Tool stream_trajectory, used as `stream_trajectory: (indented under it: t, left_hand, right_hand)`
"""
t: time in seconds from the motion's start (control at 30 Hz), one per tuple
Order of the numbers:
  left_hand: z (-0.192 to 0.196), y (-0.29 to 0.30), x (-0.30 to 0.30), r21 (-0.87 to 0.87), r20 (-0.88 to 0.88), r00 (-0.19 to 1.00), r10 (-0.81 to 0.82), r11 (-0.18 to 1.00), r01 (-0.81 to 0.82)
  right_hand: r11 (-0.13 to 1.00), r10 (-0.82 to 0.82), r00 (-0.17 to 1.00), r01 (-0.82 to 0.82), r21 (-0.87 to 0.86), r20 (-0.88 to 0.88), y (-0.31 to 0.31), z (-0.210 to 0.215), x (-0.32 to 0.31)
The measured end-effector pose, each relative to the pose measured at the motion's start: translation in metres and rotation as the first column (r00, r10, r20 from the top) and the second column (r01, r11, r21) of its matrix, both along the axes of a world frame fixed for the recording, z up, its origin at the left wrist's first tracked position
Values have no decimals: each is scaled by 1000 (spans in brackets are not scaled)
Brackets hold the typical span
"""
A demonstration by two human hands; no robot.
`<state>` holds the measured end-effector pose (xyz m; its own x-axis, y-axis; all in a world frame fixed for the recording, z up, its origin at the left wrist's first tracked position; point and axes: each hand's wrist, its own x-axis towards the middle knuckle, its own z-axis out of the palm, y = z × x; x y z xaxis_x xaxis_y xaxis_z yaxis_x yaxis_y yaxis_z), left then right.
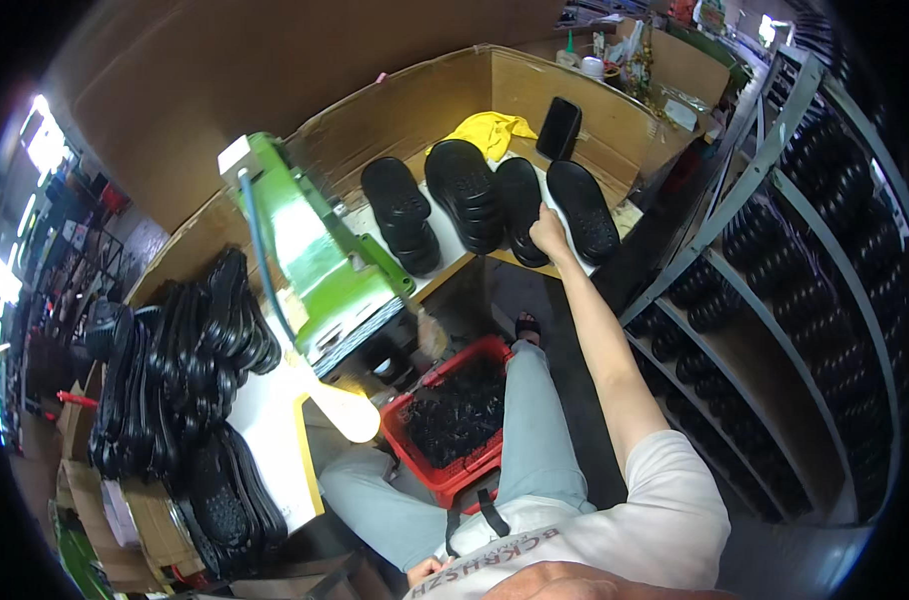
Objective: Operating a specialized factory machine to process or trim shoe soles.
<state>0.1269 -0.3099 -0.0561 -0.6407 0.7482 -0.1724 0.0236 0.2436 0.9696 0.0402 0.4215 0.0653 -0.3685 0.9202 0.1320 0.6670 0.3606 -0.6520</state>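
Black shoe soles stand in a row on the white tabletop at the far side. My right hand (pixel 549 234), its fingers closed, grips the edge of one black shoe sole (pixel 520 205). Right of it lies another sole (pixel 584 212); to the left are a thick stack of soles (pixel 465 195) and a further stack (pixel 400 213). My left hand (pixel 427 570) rests low at my lap by the shirt hem. Its fingers look curled, and whatever they may hold is hidden.
A green machine (pixel 320 255) with a bright lamp (pixel 347 412) stands left of the row. Soles are heaped (pixel 180 345) at the left. A red basket (pixel 443 475) of black scraps sits between my legs. A yellow cloth (pixel 490 132) and loaded metal rack (pixel 745 190) stand beyond and right.
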Motion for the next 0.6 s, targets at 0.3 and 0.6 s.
stream_trajectory:
  t: [0.3,0.6]
  left_hand:
    - [4,-38,59,345,197,980,-41,938,-30]
    - [10,15,26,724,276,943,-186,685,-77]
  right_hand:
    - [866,158,959,-20,500,-235,-82,43,37]
    - [399,120,501,-815,-421,-857,-337,1,17]
